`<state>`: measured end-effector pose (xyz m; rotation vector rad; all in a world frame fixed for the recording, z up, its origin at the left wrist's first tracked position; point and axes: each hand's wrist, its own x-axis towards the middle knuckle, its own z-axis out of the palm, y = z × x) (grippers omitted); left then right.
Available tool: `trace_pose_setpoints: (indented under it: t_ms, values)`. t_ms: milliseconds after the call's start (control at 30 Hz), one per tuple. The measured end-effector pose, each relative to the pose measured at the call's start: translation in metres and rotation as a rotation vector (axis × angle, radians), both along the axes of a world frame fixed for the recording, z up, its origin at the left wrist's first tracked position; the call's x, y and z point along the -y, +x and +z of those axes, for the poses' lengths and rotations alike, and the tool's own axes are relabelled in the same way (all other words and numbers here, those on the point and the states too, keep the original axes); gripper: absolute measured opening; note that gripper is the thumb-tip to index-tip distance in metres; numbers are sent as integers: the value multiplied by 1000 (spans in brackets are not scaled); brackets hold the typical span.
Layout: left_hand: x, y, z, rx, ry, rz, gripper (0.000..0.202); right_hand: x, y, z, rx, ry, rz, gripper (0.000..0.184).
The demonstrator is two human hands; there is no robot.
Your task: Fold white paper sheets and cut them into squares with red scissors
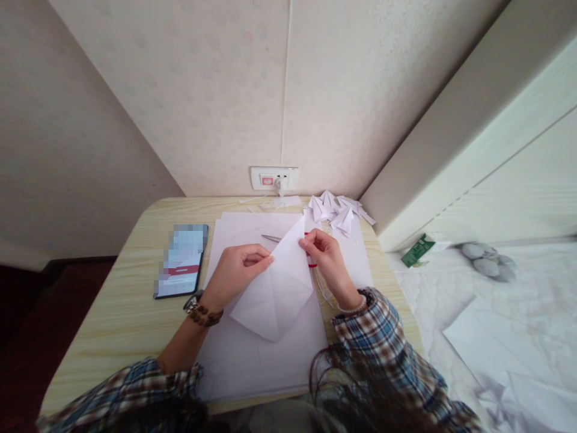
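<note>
A creased white sheet of paper (274,294), partly folded with a pointed upper corner, is held up over a stack of white paper (234,373). My left hand (241,267) pinches its left edge between thumb and fingertips. At the right edge, near the upper point, my right hand (327,255) is closed on the same sheet. Behind the sheet lies a pair of scissors (270,238); a blade and parts of the red handles show, the rest is hidden.
A phone (183,264) lies at the table's left. Several folded paper pieces (336,210) sit at the back right, near a wall socket (274,178) with a plug. Right of the table are a green carton (419,249), grey rounded objects (489,261) and more paper (496,343).
</note>
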<state>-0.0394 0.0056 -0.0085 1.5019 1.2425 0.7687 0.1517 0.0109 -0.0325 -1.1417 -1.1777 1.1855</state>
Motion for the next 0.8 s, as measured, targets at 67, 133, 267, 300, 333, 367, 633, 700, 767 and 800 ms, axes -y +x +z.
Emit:
trace_pose_setpoints:
  t_ms: [67, 133, 267, 300, 333, 367, 633, 700, 767, 800]
  values:
    - [0, 1, -1, -4, -8, -8, 21, 0, 0, -1, 15, -26, 4, 25]
    - [1, 1, -3, -5, -13, -7, 21, -1, 1, -2, 6, -47, 9, 25]
    - [0, 2, -5, -7, -14, -20, 19, -3, 2, -1, -37, -86, 40, 25]
    - [0, 2, -6, -12, -17, -32, 19, -3, 2, -1, -47, -88, 38, 26]
    - [0, 2, -7, -21, -21, -46, 19, -3, 2, -1, -55, -85, 34, 27]
    - [-1, 2, -7, -33, -23, -58, 19, -2, 1, 0, -64, -81, 32, 29]
    - [-3, -2, -10, -57, -42, -155, 19, -1, 0, 2, -75, -104, 79, 36]
    - [-4, -3, -10, -28, -82, -169, 19, 0, 0, 4, -74, -102, 82, 36]
    - [-3, -4, -10, -5, -130, -164, 25, 1, 0, 5, -71, -96, 85, 35]
    - [-3, -4, -10, 2, -145, -157, 28, 1, 0, 5, -69, -92, 86, 35]
